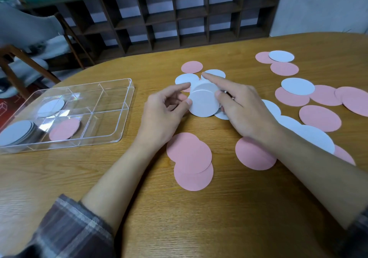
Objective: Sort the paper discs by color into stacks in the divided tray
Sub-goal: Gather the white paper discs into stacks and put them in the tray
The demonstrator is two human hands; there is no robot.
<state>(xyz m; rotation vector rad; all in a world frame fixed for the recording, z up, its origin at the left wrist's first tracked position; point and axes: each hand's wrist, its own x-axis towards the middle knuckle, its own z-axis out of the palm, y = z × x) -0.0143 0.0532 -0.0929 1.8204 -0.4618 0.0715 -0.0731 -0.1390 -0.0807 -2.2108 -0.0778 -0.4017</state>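
A small stack of white paper discs (204,103) is held between both hands above the table's middle. My left hand (162,116) pinches its left edge, and my right hand (239,106) grips its right edge with the index finger stretched over the top. The clear divided tray (119,118) lies at the left; it holds a white stack (17,132), a single white disc (50,108) and a pink disc (64,129). Loose pink discs (191,158) and white discs (297,86) lie scattered across the middle and right of the wooden table (199,218).
A dark wooden cubby shelf (159,18) stands behind the table. A wooden chair with grey cushions (29,48) is at the far left. The table's curved edge runs just behind the tray.
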